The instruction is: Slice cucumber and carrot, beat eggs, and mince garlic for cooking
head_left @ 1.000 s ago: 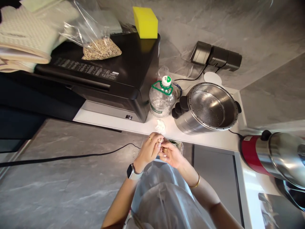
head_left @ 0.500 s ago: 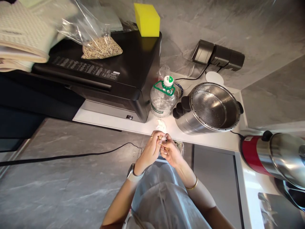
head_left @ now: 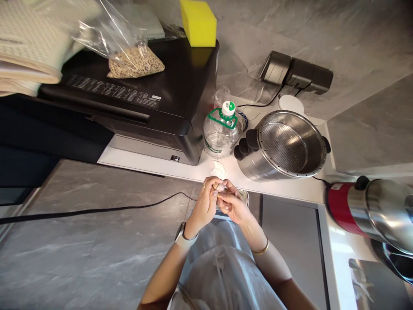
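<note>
Small pale piece (head_left: pixel 220 187) pinched at the left hand's (head_left: pixel 205 204) fingertips, lower centre of the frame.
It lies right of those nearly closed fingers, long axis seemingly crosswise; the right hand (head_left: pixel 237 208) curls just beside, its grip unclear. Counted: one piece visible, two hands, one bottle (head_left: pixel 214 137), one yellow block (head_left: pixel 200 26).

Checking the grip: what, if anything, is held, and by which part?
A small pale piece: the left hand pinches its left end. The right hand is close beside it; whether it grips too cannot be told.
</note>
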`<state>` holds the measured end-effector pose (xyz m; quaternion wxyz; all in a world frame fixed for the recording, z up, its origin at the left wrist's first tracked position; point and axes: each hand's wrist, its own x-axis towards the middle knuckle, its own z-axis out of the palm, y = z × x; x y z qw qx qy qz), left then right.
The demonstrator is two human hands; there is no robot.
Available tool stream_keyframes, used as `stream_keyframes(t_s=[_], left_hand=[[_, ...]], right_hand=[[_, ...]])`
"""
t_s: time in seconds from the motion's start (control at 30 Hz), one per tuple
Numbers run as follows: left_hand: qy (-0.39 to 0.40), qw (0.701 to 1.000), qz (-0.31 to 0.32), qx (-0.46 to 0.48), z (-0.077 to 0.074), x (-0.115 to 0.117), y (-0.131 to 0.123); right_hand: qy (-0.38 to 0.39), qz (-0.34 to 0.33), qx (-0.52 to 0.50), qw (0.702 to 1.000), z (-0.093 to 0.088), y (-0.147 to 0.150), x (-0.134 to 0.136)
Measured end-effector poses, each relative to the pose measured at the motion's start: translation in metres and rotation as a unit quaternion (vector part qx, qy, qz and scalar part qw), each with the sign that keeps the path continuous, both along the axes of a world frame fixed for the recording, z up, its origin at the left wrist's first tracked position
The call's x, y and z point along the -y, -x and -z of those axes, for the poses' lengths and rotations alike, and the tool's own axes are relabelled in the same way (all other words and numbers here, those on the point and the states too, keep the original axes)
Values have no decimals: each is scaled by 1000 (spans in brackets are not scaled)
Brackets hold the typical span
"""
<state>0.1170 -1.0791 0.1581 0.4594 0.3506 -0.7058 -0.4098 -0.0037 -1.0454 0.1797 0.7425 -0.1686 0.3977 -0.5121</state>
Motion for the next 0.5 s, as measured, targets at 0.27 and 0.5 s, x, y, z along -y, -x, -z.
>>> stream_keyframes(t_s=[0.27,0.5], left_hand=[[76,996,-8,49,1,2,2],[48,998,-11,26,5,-3,3]], right_hand=[[-34,4,-3,999,0,3,1],[-42,50,-4,998,3,-4,-2]])
